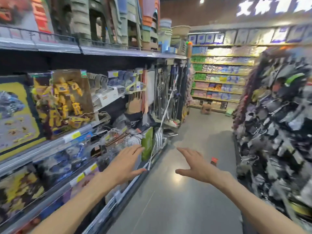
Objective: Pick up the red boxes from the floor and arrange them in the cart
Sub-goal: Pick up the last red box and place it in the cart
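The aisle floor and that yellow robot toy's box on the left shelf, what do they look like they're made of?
Aisle floor: probably polished concrete or smooth grey tile; a ceiling light glares off it and a thin seam line shows.

Yellow robot toy box: seemingly printed cardboard, perhaps with a clear plastic window in front; motion blur leaves that open.

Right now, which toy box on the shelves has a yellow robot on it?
The tall brown box on the middle shelf at left, standing upright. Its neighbours show blurry grey or blue pictures instead.
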`<state>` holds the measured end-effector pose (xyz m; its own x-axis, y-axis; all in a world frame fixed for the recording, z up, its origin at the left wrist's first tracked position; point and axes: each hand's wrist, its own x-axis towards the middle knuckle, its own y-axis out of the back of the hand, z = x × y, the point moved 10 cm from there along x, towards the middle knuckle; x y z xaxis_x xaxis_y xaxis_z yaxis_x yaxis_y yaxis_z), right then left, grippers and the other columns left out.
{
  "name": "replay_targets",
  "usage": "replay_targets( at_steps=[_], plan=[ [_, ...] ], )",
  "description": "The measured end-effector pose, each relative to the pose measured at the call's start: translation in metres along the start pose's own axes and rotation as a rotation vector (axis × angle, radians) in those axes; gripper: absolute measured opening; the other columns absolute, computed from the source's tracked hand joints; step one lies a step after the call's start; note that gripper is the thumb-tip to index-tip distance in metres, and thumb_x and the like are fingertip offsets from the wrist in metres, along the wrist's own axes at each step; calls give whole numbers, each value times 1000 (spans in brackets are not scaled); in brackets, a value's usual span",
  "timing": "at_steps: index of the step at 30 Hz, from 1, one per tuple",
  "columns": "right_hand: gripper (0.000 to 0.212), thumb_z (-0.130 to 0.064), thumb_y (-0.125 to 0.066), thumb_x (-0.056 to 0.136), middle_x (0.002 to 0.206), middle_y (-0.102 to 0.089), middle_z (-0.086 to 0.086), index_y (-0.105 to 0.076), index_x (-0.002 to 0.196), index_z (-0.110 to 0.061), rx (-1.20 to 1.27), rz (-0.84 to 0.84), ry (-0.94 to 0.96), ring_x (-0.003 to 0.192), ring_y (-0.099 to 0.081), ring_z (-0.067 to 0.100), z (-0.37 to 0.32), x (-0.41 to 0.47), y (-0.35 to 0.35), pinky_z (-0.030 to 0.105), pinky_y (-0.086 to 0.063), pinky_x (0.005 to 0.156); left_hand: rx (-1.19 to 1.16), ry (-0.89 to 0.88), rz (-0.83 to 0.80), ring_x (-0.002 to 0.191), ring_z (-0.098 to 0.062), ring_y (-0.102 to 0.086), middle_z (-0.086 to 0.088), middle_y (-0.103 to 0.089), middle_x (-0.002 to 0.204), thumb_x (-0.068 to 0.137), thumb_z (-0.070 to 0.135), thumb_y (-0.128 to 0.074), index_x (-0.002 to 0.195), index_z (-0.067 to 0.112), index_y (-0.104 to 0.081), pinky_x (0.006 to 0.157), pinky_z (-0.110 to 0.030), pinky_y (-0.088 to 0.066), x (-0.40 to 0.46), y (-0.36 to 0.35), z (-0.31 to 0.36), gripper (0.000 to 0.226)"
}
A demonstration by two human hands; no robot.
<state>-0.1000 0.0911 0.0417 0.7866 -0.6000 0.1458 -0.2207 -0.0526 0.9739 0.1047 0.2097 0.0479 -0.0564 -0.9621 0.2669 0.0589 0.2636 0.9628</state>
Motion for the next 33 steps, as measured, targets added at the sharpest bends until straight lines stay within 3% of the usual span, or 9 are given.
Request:
replay_targets(
  at_steps=[4, 10, 16, 23, 26, 33],
  plan=[
    [94, -66, -61, 89, 162, -29, 2, -18, 160, -22, -38, 32, -122, 147, -28, 24, 105, 8, 34, 38, -22, 119, -24, -97, 19, 150, -20, -18, -1, -19, 165, 87, 79, -39, 159, 18, -16, 123, -34, -14, 112, -15, 40, 97],
    [111, -85, -36, 71, 158, -37, 6, -21, 159, -19, -118, 111, -253, 147, -31, 27, 251, 30, 90, 44, -25, 120, -60, -201, 45, 150, -17, -20, 0, -21, 165, 82, 82, -37, 158, 21, -18, 118, -25, -7, 278, -42, 84, 100],
    [101, -74, -59, 83, 159, -35, 3, -19, 159, -21, -170, 133, -337, 146, -31, 23, 362, 65, 107, 44, -26, 120, -82, -275, 33, 150, -20, -20, -3, -21, 165, 89, 71, -52, 159, 17, -19, 119, -27, -7, 401, -79, 110, 94],
    [99, -72, -59, 85, 160, -33, 0, -18, 160, -22, -221, 131, -419, 148, -27, 20, 482, 156, 96, 42, -22, 120, -118, -335, -11, 151, -20, -17, -3, -21, 165, 87, 74, -50, 159, 18, -18, 123, -34, -13, 558, -157, 85, 96],
    [95, -67, -60, 87, 161, -32, -1, -18, 160, -23, -216, 116, -452, 150, -23, 19, 529, 211, 94, 44, -18, 121, -122, -364, 7, 151, -20, -18, -3, -20, 165, 89, 70, -55, 159, 17, -18, 121, -30, -8, 634, -177, 63, 95],
    [92, -68, -61, 85, 155, -38, -3, -22, 158, -26, -232, 122, -509, 146, -31, 19, 641, 335, 100, 42, -20, 120, -137, -390, -9, 150, -20, -20, -3, -21, 164, 89, 68, -56, 158, 16, -20, 121, -30, -11, 802, -211, 6, 95]
  ],
)
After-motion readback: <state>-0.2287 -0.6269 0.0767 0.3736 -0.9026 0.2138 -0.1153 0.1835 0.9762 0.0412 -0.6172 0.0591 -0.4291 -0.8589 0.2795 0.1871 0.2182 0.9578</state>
